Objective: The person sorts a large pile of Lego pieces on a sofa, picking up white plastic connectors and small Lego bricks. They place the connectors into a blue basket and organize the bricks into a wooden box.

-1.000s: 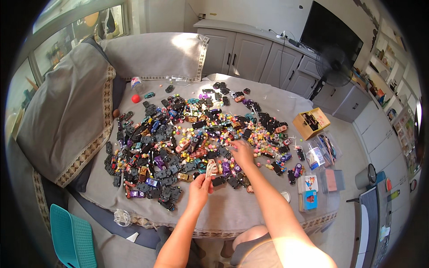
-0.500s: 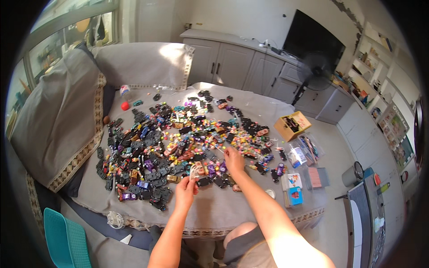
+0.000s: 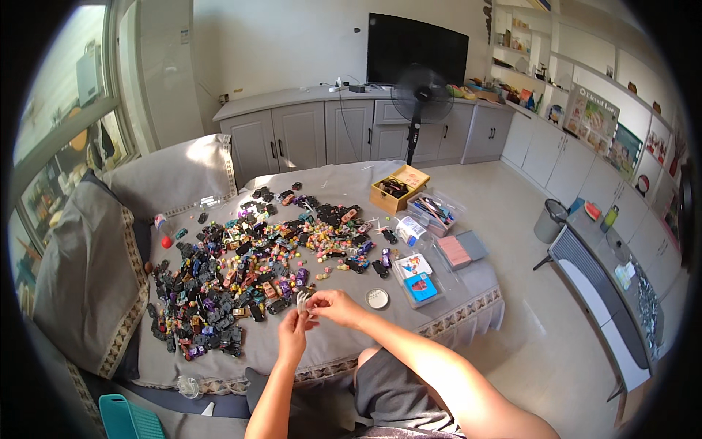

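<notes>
My left hand (image 3: 292, 338) is closed around a small bundle of thin white sticks (image 3: 302, 300), held upright just above the near edge of the covered table. Pressed up against the bundle from the right is my right hand (image 3: 335, 307), its fingertips pinched at the sticks. Whether it holds a separate stick of its own is hidden. Beyond both hands spreads a big pile of toy cars (image 3: 212, 289), mostly black or grey, with some purple, orange and gold. Small bright beads or candy-like balls (image 3: 318, 238) lie mixed among them.
At the right stand a wooden box (image 3: 391, 196), a clear tub of pens (image 3: 437, 212), a plastic jar (image 3: 412, 230), card stacks (image 3: 420, 287) and a round lid (image 3: 376, 298). A clear cup (image 3: 189, 388) and teal basket (image 3: 131, 418) are near left. A fan (image 3: 422, 95) stands behind.
My right hand has come back from over the pile to meet my left hand at the white sticks. The view has swung to the right.
</notes>
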### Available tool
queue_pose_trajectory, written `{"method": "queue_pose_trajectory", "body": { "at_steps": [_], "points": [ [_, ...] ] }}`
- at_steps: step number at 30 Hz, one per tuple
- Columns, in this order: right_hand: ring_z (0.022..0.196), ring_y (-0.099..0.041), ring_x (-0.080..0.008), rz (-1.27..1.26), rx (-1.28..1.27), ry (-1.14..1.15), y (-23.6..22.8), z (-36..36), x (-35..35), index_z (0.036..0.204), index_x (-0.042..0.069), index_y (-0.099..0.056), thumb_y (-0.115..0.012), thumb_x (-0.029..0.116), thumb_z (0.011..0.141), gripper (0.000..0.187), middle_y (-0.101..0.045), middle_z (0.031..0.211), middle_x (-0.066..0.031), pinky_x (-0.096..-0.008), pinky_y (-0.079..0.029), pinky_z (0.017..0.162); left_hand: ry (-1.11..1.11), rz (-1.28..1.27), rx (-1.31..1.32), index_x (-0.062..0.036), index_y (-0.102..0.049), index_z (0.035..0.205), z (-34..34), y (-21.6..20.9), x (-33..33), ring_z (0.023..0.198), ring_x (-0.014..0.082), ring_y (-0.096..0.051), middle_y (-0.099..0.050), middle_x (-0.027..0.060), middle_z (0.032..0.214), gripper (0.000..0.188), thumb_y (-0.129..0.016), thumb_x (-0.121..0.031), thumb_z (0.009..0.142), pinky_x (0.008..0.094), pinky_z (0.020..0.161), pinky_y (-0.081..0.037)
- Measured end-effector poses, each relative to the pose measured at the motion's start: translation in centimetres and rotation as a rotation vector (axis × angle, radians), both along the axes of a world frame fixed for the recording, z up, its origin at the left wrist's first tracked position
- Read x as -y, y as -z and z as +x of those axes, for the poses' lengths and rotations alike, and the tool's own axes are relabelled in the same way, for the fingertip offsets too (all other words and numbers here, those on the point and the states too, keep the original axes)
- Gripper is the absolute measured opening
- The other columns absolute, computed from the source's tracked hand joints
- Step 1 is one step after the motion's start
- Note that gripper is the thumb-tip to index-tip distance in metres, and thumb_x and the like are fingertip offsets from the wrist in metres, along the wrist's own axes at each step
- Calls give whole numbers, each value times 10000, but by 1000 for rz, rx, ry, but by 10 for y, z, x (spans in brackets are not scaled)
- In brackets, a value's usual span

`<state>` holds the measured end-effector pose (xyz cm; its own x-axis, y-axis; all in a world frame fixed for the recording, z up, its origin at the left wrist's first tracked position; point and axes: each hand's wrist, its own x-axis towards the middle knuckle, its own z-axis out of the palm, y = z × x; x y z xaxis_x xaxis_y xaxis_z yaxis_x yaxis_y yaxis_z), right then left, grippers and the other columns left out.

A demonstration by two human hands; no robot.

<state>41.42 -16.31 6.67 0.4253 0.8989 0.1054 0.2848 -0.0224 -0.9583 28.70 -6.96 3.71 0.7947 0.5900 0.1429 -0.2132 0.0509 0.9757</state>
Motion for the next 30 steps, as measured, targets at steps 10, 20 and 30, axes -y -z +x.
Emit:
{"method": "queue_pose_trajectory", "body": {
  "at_steps": [10,20,30],
  "points": [
    [820,-582,-115,308,-268,180,16,3,53,1076,32,-530,-631,48,797,297,-575,969,-61,-256,-487,748,183,-187,-121,8,-546,975,-2,-28,55,605,117,-545,-555,44,716,196,-465,-164,927,242,557,-478],
    [560,-528,-66,253,-522,-2,14,23,102,1072,9,-535,-419,291,948,329,-555,739,-2,-207,-441,494,413,-504,-104,-56,-466,931,41,-39,102,688,163,-518,-511,40,773,148,-432,-200,935,332,652,-465],
    [564,-530,-60,297,-580,-110,36,76,82,1078,52,-555,-405,346,946,355,-590,777,-4,-211,-422,430,368,-269,-398,-32,-477,964,106,-34,84,587,155,-500,-497,37,709,159,-404,-171,936,337,558,-471]
  ]
}}
